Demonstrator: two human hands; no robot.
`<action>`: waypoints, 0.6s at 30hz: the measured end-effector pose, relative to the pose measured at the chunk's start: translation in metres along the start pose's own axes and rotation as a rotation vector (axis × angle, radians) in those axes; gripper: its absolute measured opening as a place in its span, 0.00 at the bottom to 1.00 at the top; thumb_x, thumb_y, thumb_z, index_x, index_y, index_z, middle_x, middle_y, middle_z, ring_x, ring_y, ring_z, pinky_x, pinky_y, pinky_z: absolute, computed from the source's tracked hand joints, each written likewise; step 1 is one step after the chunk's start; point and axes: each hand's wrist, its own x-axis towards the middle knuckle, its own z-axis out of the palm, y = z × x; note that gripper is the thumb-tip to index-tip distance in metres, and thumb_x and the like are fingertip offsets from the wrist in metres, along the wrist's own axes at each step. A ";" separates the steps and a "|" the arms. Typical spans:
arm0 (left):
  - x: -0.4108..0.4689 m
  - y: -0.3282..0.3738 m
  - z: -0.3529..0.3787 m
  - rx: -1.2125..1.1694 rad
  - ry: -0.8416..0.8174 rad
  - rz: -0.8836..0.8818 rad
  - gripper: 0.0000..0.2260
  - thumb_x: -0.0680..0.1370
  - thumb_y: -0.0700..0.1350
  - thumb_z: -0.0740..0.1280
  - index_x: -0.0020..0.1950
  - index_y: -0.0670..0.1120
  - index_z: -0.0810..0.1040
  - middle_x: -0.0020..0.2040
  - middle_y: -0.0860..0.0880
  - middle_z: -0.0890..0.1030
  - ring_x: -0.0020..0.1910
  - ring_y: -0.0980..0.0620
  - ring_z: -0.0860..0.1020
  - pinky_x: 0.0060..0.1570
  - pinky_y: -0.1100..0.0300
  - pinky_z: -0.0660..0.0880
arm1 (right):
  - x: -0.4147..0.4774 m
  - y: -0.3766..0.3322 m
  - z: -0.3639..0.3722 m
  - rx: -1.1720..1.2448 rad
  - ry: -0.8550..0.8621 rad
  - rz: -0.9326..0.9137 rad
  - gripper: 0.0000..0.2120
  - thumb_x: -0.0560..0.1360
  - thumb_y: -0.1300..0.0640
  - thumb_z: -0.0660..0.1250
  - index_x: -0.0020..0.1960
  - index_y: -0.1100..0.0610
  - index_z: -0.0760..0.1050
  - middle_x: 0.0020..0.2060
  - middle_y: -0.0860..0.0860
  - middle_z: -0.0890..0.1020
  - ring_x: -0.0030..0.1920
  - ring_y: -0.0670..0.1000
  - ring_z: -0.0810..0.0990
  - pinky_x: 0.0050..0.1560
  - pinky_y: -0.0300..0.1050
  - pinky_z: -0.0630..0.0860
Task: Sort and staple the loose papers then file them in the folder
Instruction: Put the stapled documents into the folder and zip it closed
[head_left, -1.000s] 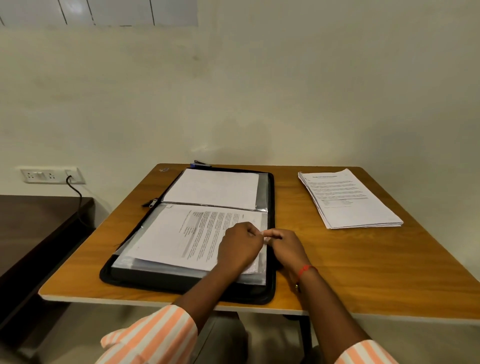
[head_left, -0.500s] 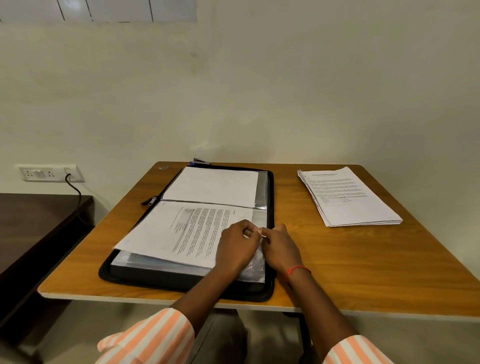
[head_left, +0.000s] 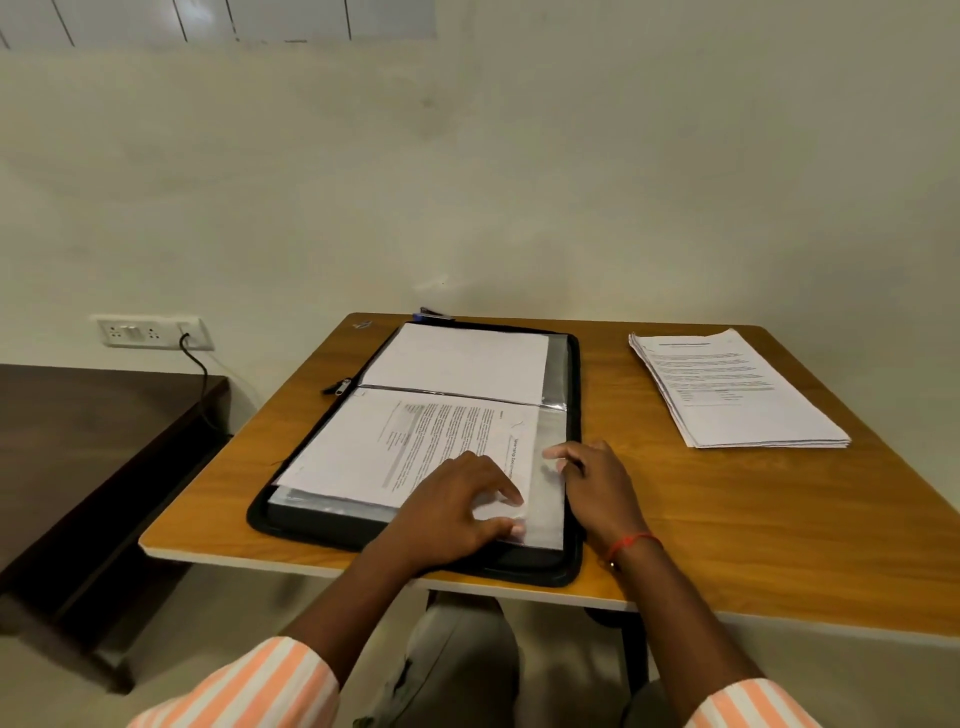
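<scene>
We are at the filing step: a printed sheet (head_left: 415, 447) lies on the near half of the open folder (head_left: 574, 364), at the mouth of its clear sleeve (head_left: 550, 499), and our left hand (head_left: 452, 514) presses it flat with spread fingers. Our right hand (head_left: 602, 488) sits at the folder's right edge, fingers curled, though we cannot tell whether it pinches the plastic. Next, we judge, the sheet must slide in uncreased; the folder's far half holds a blank-faced page (head_left: 457, 358), and the stack of papers (head_left: 737, 395) waits right of the folder.

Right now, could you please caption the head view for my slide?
Left hand presses a sheet on the open folder; right hand at its sleeve.
</scene>
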 end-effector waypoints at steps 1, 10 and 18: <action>0.000 0.000 0.001 0.003 0.016 0.003 0.15 0.74 0.65 0.69 0.56 0.58 0.81 0.55 0.63 0.77 0.58 0.62 0.73 0.60 0.59 0.74 | 0.000 0.000 0.000 0.017 0.002 0.001 0.12 0.83 0.60 0.63 0.54 0.46 0.82 0.55 0.47 0.77 0.55 0.46 0.78 0.55 0.35 0.74; -0.001 0.006 0.003 -0.103 0.156 -0.030 0.08 0.78 0.59 0.68 0.49 0.57 0.82 0.48 0.62 0.79 0.51 0.59 0.76 0.53 0.57 0.75 | -0.006 -0.003 -0.008 0.186 0.094 -0.023 0.17 0.82 0.66 0.61 0.61 0.46 0.77 0.58 0.45 0.73 0.57 0.42 0.74 0.62 0.43 0.77; 0.012 0.039 0.005 0.410 0.699 0.038 0.04 0.77 0.44 0.73 0.51 0.47 0.84 0.43 0.47 0.78 0.39 0.50 0.75 0.31 0.61 0.68 | -0.015 -0.004 -0.006 0.210 -0.004 -0.187 0.29 0.77 0.70 0.68 0.68 0.41 0.72 0.63 0.43 0.68 0.55 0.38 0.75 0.55 0.39 0.80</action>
